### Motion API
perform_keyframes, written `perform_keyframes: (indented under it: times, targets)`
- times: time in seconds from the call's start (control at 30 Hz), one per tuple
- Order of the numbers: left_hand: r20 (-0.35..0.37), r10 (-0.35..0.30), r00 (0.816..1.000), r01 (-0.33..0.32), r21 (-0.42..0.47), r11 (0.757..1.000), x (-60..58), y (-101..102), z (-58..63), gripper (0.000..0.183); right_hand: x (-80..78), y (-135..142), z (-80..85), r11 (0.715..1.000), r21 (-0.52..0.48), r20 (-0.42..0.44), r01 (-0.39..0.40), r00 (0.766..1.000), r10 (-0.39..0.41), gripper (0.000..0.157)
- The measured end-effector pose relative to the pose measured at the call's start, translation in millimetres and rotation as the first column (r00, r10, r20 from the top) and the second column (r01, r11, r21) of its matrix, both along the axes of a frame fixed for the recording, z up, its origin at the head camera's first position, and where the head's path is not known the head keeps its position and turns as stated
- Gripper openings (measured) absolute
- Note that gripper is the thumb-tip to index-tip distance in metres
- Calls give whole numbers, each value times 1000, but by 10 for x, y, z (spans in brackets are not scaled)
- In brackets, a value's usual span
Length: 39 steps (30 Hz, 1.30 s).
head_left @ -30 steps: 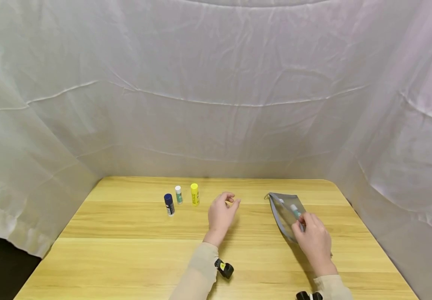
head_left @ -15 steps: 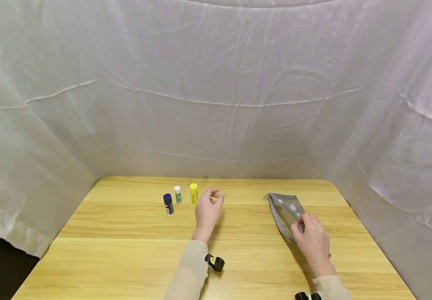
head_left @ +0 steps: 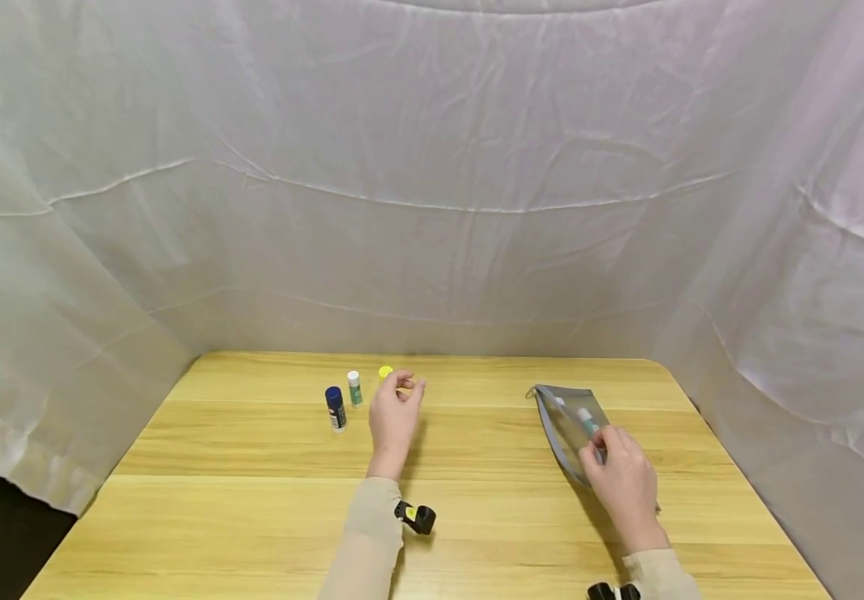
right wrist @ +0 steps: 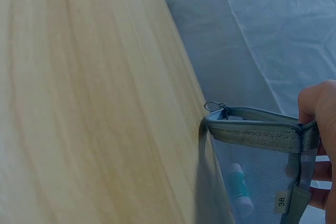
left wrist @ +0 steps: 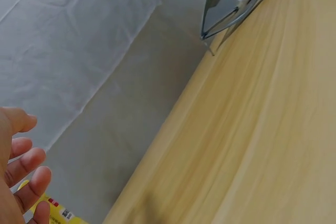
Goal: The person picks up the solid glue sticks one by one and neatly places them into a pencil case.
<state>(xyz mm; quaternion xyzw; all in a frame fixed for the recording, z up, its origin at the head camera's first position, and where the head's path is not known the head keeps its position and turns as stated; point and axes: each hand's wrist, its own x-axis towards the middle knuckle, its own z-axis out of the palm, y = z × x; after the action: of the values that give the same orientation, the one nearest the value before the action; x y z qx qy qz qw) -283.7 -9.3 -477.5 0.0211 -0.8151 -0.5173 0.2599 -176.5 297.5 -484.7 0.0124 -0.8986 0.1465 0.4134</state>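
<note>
My left hand [head_left: 394, 421] is beside and partly in front of a yellow glue stick [head_left: 385, 372]; its fingers are loosely bent with nothing held between them. In the left wrist view, part of the yellow glue stick [left wrist: 62, 214] shows behind the fingertips. My right hand [head_left: 624, 483] pinches one end of a grey mesh zipper pouch [right wrist: 257, 138], keeping its mouth unzipped and gaping. Through the mesh a green and white glue stick [right wrist: 239, 187] is visible. To the left stand a small green glue stick with a white cap [head_left: 355, 390] and a navy-capped glue stick [head_left: 336, 410].
The wooden table [head_left: 252, 517] carries all these things. Pale curtains [head_left: 432, 250] hang behind it and along both sides. A black camera is strapped to each wrist, over beige sleeves [head_left: 364, 525].
My left hand has moved left across the table to the yellow glue stick and now covers most of it. The right hand and the pouch have stayed nearly still.
</note>
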Motion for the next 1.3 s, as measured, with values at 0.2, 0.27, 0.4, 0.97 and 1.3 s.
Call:
perform_keyframes:
  times: [0.2, 0.27, 0.4, 0.97, 1.3]
  targets:
    - [-10, 30, 1000, -29, 36, 999, -2, -82, 26, 28, 2, -2, 1, 1000, 0, 0, 2, 1000, -2, 8]
    - [-10, 39, 999, -38, 44, 998, 0, -105, 38, 29, 3, -3, 2, 1000, 0, 0, 1, 1000, -1, 8]
    - [-9, 64, 998, -63, 54, 997, 10, -146, 45, 28, 3, -5, 2, 1000, 2, -1, -1, 1000, 1, 8]
    - [-47, 184, 982, -182, 52, 982, 7, -250, -26, 30, 8, -1, 11, 1000, -7, 3, 4, 1000, -4, 8]
    - [32, 220, 975, -220, 24, 975, 11, -260, -41, 38, 5, 4, 9, 1000, -3, -2, 1, 1000, -1, 7]
